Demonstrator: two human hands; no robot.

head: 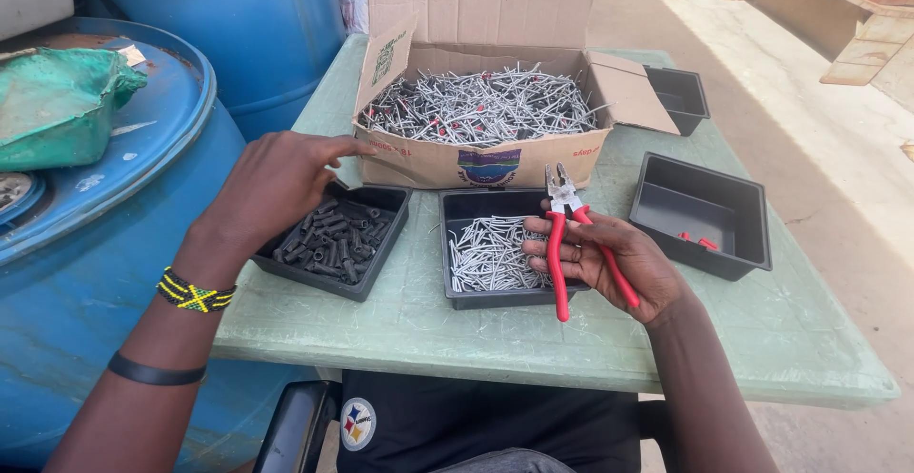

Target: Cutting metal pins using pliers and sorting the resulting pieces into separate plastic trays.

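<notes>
My right hand [619, 259] holds red-handled pliers [564, 230], jaws pointing up, over a black tray of bare metal pins [490, 254]. My left hand [276, 183] hovers over a black tray of short dark sleeves [333, 240], its fingers stretched toward an open cardboard box [481, 159] heaped with metal pins. The left hand holds nothing. On the right, another black tray [700, 216] contains a couple of small red pieces [700, 242].
All stand on a pale green table [571, 340]. A small black tray [678, 97] sits behind the box flap. Blue drums [86, 273] crowd the left side, one bearing a green bag [57, 107]. Paved ground lies to the right.
</notes>
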